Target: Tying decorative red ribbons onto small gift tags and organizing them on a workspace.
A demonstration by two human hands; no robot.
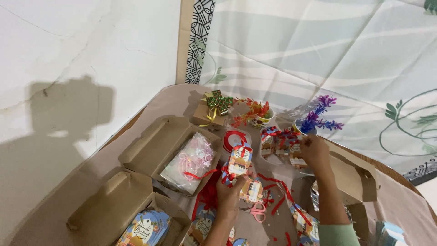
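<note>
My left hand (230, 193) grips a small colourful gift box (238, 162) tied with red ribbon, held upright over the table. My right hand (314, 152) reaches further back and rests on a cluster of similar ribbon-tied gift boxes (278, 142) inside a clear container. A second small patterned box (251, 190) lies just right of my left hand. Loose red ribbon (278, 187) trails across the table between my arms. A red ribbon roll (234, 137) sits behind the held box.
Open cardboard boxes stand at left: one (150, 146) holds a clear bag of beads (191, 159), another (114, 207) holds printed blue tags (145, 229). Pink scissors (257, 211) lie near my left wrist. Small pots of orange (257, 114) and purple flowers (316, 118) stand at the back.
</note>
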